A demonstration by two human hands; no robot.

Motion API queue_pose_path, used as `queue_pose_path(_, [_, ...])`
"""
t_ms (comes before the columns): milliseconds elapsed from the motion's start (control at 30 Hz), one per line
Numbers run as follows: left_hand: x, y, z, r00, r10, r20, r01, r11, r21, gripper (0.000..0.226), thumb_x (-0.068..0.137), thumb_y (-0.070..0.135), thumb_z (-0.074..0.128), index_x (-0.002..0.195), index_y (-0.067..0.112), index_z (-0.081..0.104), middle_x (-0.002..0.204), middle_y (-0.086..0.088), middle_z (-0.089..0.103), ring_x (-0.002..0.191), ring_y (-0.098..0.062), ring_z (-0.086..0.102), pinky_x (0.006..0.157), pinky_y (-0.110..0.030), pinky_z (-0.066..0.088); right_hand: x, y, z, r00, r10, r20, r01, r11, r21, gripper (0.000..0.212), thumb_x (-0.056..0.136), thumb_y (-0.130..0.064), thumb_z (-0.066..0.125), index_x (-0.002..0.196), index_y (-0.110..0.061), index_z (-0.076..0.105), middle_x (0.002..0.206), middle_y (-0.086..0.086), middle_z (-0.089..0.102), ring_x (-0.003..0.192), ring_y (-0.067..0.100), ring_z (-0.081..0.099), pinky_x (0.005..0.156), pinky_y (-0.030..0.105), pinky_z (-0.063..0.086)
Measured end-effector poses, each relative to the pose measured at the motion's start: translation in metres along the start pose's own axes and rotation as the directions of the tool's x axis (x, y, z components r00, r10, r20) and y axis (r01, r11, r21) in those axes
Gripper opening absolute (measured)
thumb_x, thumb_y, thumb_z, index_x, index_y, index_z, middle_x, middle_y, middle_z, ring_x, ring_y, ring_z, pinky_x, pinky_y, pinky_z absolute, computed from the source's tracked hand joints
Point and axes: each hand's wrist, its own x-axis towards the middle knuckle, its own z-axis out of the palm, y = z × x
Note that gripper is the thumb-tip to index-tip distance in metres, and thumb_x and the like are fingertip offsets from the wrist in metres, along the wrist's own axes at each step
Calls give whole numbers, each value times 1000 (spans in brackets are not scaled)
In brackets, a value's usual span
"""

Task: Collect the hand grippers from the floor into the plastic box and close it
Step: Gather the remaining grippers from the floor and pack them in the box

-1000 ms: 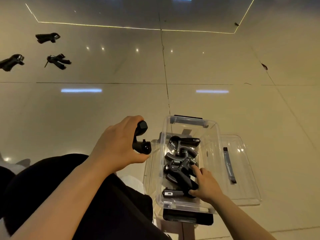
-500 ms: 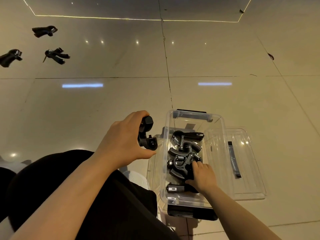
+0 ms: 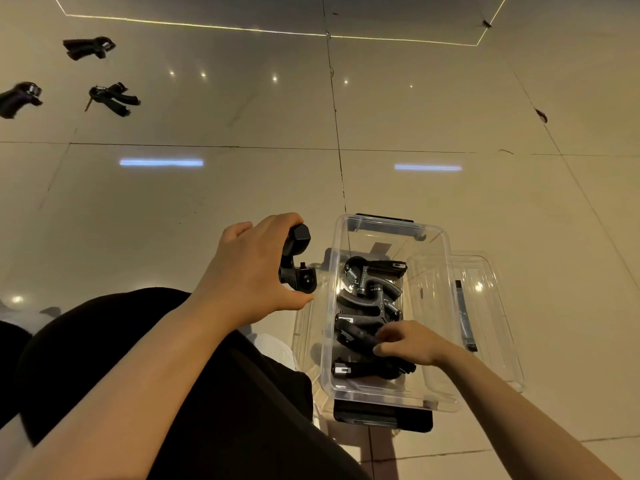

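- 3 hand grippers [image 3: 112, 98] lie on the floor [image 3: 207, 209] at 10 o'clock, well apart from both hands.
- The left hand [image 3: 256, 271] has carried its held gripper [image 3: 297, 263] closer to the plastic box [image 3: 391, 226]; fingers curl around it, just beside the box's 9 o'clock wall, so the drop looks near.
- The right hand [image 3: 407, 341] has shifted inside the box, fingers curled on the packed grippers [image 3: 367, 292], apparently making room.
- The lid [image 3: 498, 306] lies at 3 o'clock, off.

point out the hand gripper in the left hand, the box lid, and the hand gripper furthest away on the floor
hand gripper in the left hand [image 3: 297, 268], head view, on its black handle
box lid [image 3: 485, 271], head view, on its clear top panel
furthest hand gripper on the floor [image 3: 88, 47], head view, on its black handles
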Motion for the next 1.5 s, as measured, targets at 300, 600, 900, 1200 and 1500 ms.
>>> queue_pose_path(300, [-2,-4,-3,1000,-6,-23,8,997,75,81,63,45,76,131,25,37,125,10,49,112,-12,45,107,-30,14,34,11,-10,963,38,-267,-163,869,-467,44,88,-28,51,129,-16,43,127,9,52,111,27,52,90,38,45])
queue_pose_path(600, [-2,-10,-2,1000,11,-17,-9,996,92,78,66,45,74,132,27,36,125,11,48,115,-12,42,107,-29,14,56,26,23,879,10,-477,-269,835,-479,69,80,-28,62,142,-20,31,143,3,39,132,25,35,107,40,31])
queue_pose_path(900, [7,-22,3,999,34,38,-38,992,117,81,65,49,73,134,27,35,124,12,49,112,-11,46,105,-26,14,58,33,14,919,-2,-395,-246,779,-577,69,75,-43,67,134,-22,39,131,2,48,119,25,48,99,38,36])
queue_pose_path(1200, [6,-44,3,996,-55,-65,64,986,152,80,50,41,84,120,21,51,105,6,63,94,-21,54,92,-31,25,67,18,-48,771,-262,-580,-110,843,-527,62,61,-33,76,117,-17,58,100,2,61,88,23,56,73,32,47])
queue_pose_path(1500, [5,-42,-1,996,-85,-23,86,995,59,81,63,41,79,132,28,39,116,13,48,101,-8,36,96,-20,10,114,21,-43,789,-199,-581,-213,799,-562,63,65,-17,79,123,-11,55,117,10,58,108,32,53,93,44,46])
